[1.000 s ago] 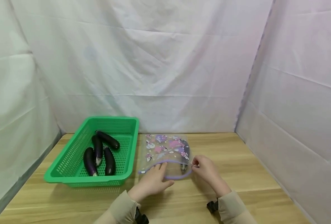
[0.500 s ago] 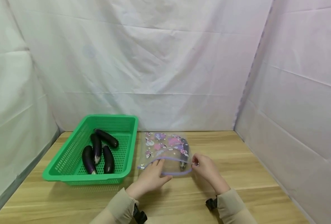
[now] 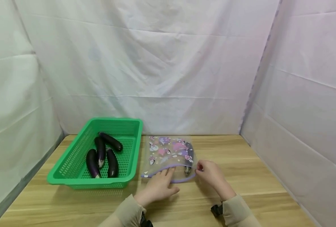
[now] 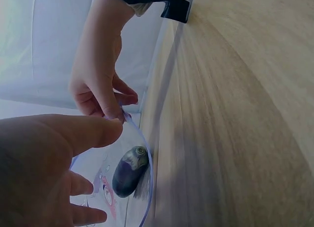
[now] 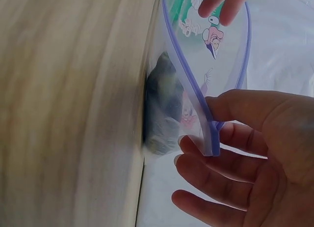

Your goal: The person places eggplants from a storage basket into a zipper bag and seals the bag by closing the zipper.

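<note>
Head view — green basket (image 3: 99,182) stands beside printed bag (image 3: 163,154).

The head view looks forward and down, while both close, sideways wrist views share the bag (image 3: 168,156).

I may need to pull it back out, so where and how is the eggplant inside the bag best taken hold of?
I'd probably take the eggplant by its stem end, coming from the person's side through the open mouth of the bag, pinching across its width. It lies with that end facing the mouth; the far part is under printed plastic.
</note>
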Demonstrator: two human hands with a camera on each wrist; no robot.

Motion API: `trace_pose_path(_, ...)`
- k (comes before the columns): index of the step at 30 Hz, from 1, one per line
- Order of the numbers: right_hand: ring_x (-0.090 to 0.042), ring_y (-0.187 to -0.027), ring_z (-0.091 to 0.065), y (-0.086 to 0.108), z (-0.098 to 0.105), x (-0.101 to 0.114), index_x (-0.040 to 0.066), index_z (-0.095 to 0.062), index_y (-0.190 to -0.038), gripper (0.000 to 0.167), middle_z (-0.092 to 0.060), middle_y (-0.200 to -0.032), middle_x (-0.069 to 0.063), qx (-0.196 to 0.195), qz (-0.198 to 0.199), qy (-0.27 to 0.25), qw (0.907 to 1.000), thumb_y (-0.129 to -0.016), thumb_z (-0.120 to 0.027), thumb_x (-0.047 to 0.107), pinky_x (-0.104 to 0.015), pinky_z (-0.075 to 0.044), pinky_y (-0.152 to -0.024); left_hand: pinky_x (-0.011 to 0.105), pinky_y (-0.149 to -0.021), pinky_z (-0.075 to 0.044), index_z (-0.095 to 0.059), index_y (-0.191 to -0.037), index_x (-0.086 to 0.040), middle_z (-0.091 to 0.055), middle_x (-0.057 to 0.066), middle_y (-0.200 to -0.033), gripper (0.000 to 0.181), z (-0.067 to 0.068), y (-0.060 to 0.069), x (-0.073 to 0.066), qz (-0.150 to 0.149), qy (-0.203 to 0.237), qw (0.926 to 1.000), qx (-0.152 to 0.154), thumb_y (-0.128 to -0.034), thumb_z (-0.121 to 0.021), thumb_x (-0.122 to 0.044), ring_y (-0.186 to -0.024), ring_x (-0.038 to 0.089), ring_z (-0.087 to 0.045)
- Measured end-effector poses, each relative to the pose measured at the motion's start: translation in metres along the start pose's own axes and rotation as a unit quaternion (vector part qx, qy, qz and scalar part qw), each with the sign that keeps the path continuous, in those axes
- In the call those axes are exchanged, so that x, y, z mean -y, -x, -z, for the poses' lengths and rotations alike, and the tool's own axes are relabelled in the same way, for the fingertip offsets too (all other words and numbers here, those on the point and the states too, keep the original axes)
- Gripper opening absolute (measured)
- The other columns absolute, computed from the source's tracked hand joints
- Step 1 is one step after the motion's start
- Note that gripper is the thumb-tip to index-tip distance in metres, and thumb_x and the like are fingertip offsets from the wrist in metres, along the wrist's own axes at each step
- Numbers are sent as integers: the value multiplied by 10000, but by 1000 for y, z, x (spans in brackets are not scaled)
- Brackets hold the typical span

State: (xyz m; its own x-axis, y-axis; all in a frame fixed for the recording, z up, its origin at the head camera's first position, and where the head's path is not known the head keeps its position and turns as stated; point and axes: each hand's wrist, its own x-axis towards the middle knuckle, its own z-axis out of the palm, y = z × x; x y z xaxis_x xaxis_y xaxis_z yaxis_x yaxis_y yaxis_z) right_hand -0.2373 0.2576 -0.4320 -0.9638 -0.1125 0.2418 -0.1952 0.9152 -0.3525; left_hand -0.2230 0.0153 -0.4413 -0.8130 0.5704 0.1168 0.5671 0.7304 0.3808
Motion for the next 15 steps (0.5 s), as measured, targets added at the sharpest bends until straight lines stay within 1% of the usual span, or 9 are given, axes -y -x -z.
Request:
trace_pose_path(4,-109,-591,-462,1,-1,3,173,-590,-728,179,-559,-761,48,-80,15,159,9998,-802,-750,143,-298,-411,-531,550,-982,-405,-335,-1501,-44,-444,217,-1430,854,0,2,-2,24,-31,9999,130,-862,-641,-522,-1211,425,-497)
trace_pose_path(9,-125,-588,-439,1,0,4,193,-580,-721,197,-513,-819,29,-197,11,316,9993,-793,-763,170,-296,-371,-491,547,-1010,-380,-339,-1497,-31,-399,206,-1471,847,1,3,-4,-100,-110,9996,220,-865,-642,-507,-1259,418,-458)
trace_pose_path(12,-125,-596,-438,0,0,4,199,-572,-715,210,-507,-828,29,-217,50,319,9992,-790,-765,170,-297,-371,-496,545,-1030,-361,-371,-1482,-32,-381,201,-1486,825,0,-1,-9,-249,-165,9992,250,-862,-646,-501,-1296,405,-428)
trace_pose_path(15,-118,-595,-435,0,1,4,205,-563,-709,222,-502,-819,36,-241,120,318,9991,-787,-767,162,-292,-376,-500,533,-1054,-337,-367,-1492,-60,-356,186,-1507,818,-4,-9,-16,-412,-191,9984,330,-864,-643,-505,-1339,375,-387)
